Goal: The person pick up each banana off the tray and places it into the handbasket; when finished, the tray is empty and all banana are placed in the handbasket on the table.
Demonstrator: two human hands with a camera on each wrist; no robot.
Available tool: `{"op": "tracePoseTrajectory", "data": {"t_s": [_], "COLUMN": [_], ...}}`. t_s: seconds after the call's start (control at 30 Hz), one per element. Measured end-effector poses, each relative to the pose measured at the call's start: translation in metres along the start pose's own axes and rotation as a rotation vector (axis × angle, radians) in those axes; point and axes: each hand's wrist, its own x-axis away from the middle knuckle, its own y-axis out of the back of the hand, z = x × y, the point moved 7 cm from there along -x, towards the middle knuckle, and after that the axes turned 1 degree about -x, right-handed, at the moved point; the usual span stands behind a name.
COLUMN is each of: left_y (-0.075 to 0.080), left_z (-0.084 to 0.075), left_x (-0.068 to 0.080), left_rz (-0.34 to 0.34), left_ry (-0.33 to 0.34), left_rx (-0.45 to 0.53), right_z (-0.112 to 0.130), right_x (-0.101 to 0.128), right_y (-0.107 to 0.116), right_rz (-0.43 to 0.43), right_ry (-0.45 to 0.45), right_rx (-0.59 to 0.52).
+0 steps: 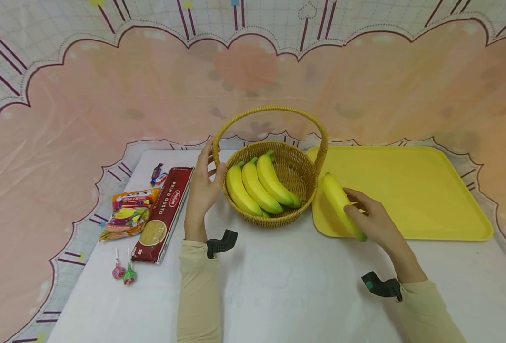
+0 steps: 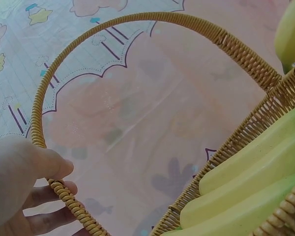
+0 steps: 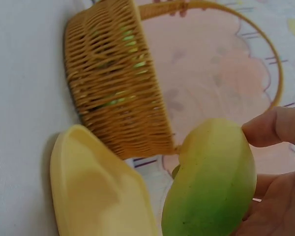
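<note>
A wicker basket [image 1: 293,164] with a tall arched handle stands mid-table, holding several yellow bananas [image 1: 274,183]. At the handle's left side is my left hand [image 1: 203,186]; in the left wrist view the thumb [image 2: 54,164] lies on one side of the handle [image 2: 78,209] and the fingers on the other. My right hand [image 1: 372,219] holds a single banana [image 1: 340,205] between thumb and fingers, right of the basket and over the yellow tray's near left corner. The right wrist view shows this banana's greenish end [image 3: 206,191] close up, apart from the basket wall [image 3: 120,83].
The yellow tray [image 1: 407,190] lies at the right, its left edge beside the basket. On the left are a red pasta packet [image 1: 163,214], an orange candy bag [image 1: 130,212], two lollipops [image 1: 124,272] and small wrapped candies [image 1: 157,175]. A patterned cloth hangs behind.
</note>
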Motion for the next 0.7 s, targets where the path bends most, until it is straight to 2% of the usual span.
{"op": "tracePoseTrajectory", "data": {"t_s": [0.17, 0.33, 0.53, 0.7], "left_y": [-0.001, 0.000, -0.001, -0.001], "left_z": [0.000, 0.000, 0.001, 0.000], "left_x": [0.000, 0.001, 0.000, 0.000], "left_rz": [-0.004, -0.002, 0.004, 0.004], "left_ry": [0.008, 0.013, 0.003, 0.000], "left_rx": [-0.011, -0.007, -0.005, -0.003], "right_z": [0.010, 0.021, 0.036, 0.053], "right_x": [0.014, 0.014, 0.000, -0.025], "right_y": [0.002, -0.004, -0.012, -0.015], "right_rz": [-0.014, 0.002, 0.025, 0.048], "right_ry": [0.027, 0.085, 0.138, 0.155], "right_rx": [-0.057, -0.084, -0.144, -0.210]}}
